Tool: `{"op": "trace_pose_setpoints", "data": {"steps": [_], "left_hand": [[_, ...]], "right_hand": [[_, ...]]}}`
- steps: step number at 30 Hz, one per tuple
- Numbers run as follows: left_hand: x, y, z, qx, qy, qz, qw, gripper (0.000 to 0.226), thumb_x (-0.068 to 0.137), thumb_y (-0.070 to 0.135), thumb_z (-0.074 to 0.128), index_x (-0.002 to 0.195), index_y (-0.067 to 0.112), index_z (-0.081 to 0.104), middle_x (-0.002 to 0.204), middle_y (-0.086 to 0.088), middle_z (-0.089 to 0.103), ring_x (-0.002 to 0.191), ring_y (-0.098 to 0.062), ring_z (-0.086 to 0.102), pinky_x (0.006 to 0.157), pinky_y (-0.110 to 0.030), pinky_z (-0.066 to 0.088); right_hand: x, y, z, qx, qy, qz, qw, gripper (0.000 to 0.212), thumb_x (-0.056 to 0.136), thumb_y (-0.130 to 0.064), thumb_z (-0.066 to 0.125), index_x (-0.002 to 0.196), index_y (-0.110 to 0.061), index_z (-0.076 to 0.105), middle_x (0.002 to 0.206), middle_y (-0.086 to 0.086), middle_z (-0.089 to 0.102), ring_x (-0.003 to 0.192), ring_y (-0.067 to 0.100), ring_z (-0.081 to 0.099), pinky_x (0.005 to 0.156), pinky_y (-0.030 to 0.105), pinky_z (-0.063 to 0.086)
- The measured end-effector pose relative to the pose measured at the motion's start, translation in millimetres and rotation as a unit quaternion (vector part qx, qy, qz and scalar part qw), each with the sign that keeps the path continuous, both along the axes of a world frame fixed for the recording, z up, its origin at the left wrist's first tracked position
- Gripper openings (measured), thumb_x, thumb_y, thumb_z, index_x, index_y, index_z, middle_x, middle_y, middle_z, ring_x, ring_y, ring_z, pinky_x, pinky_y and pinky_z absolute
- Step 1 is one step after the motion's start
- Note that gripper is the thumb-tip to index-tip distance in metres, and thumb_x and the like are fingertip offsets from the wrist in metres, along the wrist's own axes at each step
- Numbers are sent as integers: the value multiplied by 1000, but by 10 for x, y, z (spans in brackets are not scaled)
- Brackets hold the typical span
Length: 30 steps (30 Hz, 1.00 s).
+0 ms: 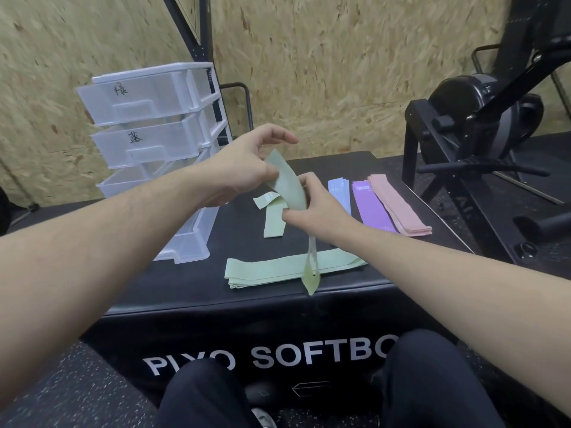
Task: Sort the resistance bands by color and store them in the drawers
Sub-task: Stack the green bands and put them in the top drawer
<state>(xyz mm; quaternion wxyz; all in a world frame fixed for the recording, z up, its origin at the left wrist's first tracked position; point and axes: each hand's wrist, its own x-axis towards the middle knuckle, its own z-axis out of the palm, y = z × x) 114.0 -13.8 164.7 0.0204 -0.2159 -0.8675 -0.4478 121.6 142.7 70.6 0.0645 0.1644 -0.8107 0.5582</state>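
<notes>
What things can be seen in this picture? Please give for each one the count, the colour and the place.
held band: 1, green, in both hands above the box, its lower end hanging
folded band stack: 1 stack, green, near edge of the box
loose bands: 2 or so, green, behind the hands
blue band: 1, light blue, right of the hands
purple band: 1, purple, beside the blue one
pink bands: 1 stack, pink, far right
drawer unit: 1, clear white, on the left
plyo box: 1, black
exercise machine: 1, black, on the right
left hand: grips the band
right hand: grips the band
</notes>
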Motion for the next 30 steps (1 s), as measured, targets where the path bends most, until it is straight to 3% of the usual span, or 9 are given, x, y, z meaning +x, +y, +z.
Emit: {"op": "trace_pose_setpoints", "data": {"steps": [2,4,10,14,18,20,23,27,30], "left_hand": [[-40,-20,-65,3,-36,38,999,62,82,-13,55,127,28,58,122,1,58,90,-10,60,68,-17,49],[-66,-50,-121,3,-70,72,995,58,84,-10,58,131,25,57,118,-9,62,86,-18,62,62,-17,46],[-116,-227,-177,74,-39,142,986,39,82,-12,59,95,23,68,103,-14,69,71,-20,60,69,-36,52],[-166,-375,-268,131,-34,189,973,36,83,-14,55,90,21,64,90,-7,63,74,-21,60,75,-38,50],[-219,-484,-424,173,-63,213,959,34,84,-16,54,87,17,61,96,-11,60,81,-24,60,89,-40,55],[-251,-535,-514,186,-71,224,954,33,83,-15,53,84,17,60,99,-13,58,83,-25,60,91,-39,55],[-288,-610,-681,204,-102,237,944,31,84,-14,54,85,17,59,95,-9,59,86,-26,58,97,-43,52],[-316,-686,-1017,227,-158,257,926,30,87,-12,54,87,18,56,89,-4,58,75,-19,57,66,-28,48],[-329,-755,-1289,221,-184,269,919,28,88,-11,55,86,17,54,86,-4,57,69,-16,56,52,-22,45]], "right_hand": [[-13,7,-19,13,3,-6,1000,36,86,-19,67,112,-22,43,86,-5,56,65,12,52,58,27,46],[-32,27,-68,30,2,-7,1000,39,84,-22,70,111,-24,43,91,-5,59,69,13,57,65,35,51],[-51,197,-184,118,-54,9,992,66,69,-48,87,117,-35,44,108,-14,65,95,6,66,78,28,52],[-136,389,-213,111,-134,23,984,38,76,-45,84,101,-25,64,101,-12,72,87,10,65,73,28,46],[-251,515,-273,68,-170,33,983,22,85,-37,77,84,-19,65,83,-3,64,78,14,58,77,30,49],[-290,549,-283,61,-168,15,984,23,88,-39,74,80,-20,63,73,-8,63,68,8,59,66,18,52],[-336,615,-284,92,-171,7,981,24,90,-41,72,81,-21,62,62,-12,57,46,-2,51,41,8,34],[-409,726,-308,133,-217,38,966,12,89,-30,71,101,-25,70,92,-6,70,73,11,62,67,22,47],[-502,804,-347,167,-234,31,957,24,84,-24,65,104,-39,69,113,-4,69,98,15,66,88,33,50]]}}
